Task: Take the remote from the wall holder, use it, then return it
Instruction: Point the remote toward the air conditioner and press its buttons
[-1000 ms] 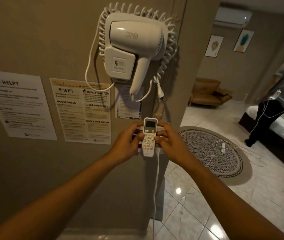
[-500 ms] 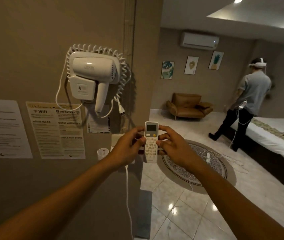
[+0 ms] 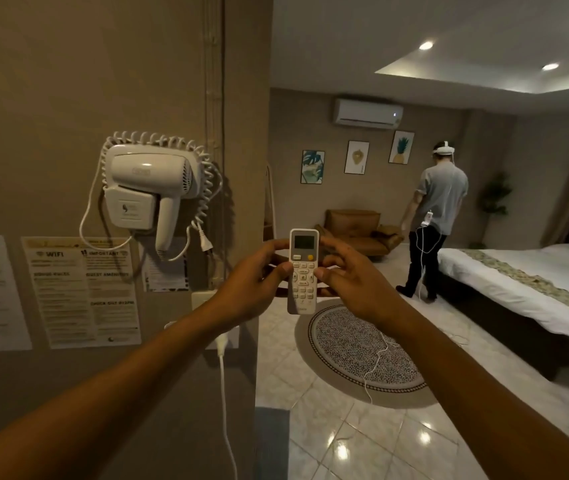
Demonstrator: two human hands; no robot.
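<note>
I hold a white air-conditioner remote point(image 3: 303, 270) upright in front of me, its small screen at the top and a yellow button below it. My left hand point(image 3: 251, 285) grips its left edge, thumb resting on the keypad. My right hand point(image 3: 352, 282) grips the right edge, thumb also on the buttons. The remote is away from the wall, past the wall's corner edge. The wall holder point(image 3: 203, 299) is mostly hidden behind my left forearm. A white air-conditioner unit point(image 3: 367, 113) hangs high on the far wall.
A white hair dryer point(image 3: 151, 188) with a coiled cord is mounted on the wall beside paper notices point(image 3: 82, 289). A person in a grey shirt point(image 3: 432, 220) stands by the bed point(image 3: 532, 285). A round rug point(image 3: 362, 348), a brown armchair point(image 3: 359, 233) and tiled floor lie ahead.
The remote has come off the wall and now sits out past the wall's corner in both hands. My view has swung right and up, bringing the far room and air conditioner into sight.
</note>
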